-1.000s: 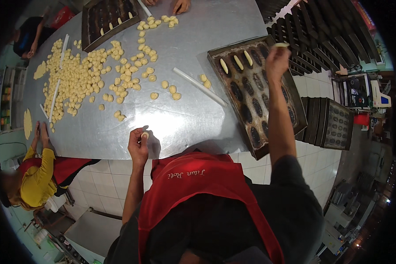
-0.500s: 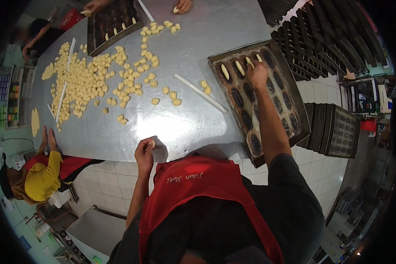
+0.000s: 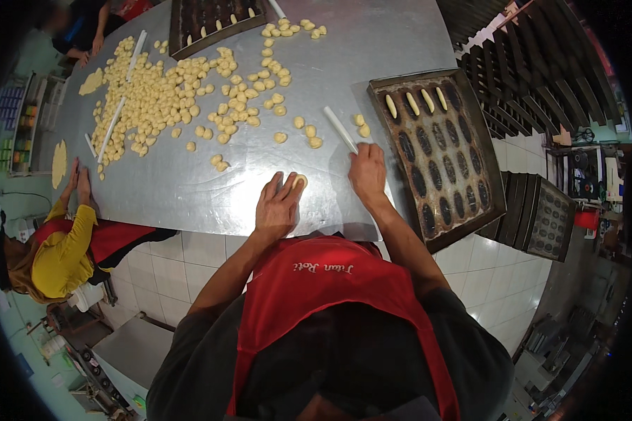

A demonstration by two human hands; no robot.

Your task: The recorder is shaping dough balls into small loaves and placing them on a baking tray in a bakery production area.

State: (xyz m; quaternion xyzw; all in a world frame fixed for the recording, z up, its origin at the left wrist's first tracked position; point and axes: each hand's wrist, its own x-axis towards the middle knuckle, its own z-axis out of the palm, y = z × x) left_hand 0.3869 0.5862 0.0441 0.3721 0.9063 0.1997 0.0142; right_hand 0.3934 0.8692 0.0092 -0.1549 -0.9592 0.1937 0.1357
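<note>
My right hand is closed around the near end of a white rolling pin, which lies slanted on the metal table. Lying on the table near its front edge, my left hand has its fingers stretched and a little apart. A small piece of pale dough shows beside its fingertips. Right of my hands is a dark baking tray with rows of oval hollows; several slim dough sticks fill the far row. Two dough balls sit between pin and tray.
Many dough balls cover the left of the table, with long white rods among them. Another tray stands at the far edge. A person in yellow rests hands on the left edge. Stacked trays stand at right.
My right hand has left the dough sticks in the tray and taken hold of the rolling pin. My left hand has moved forward and flattened onto the table with its dough piece.
</note>
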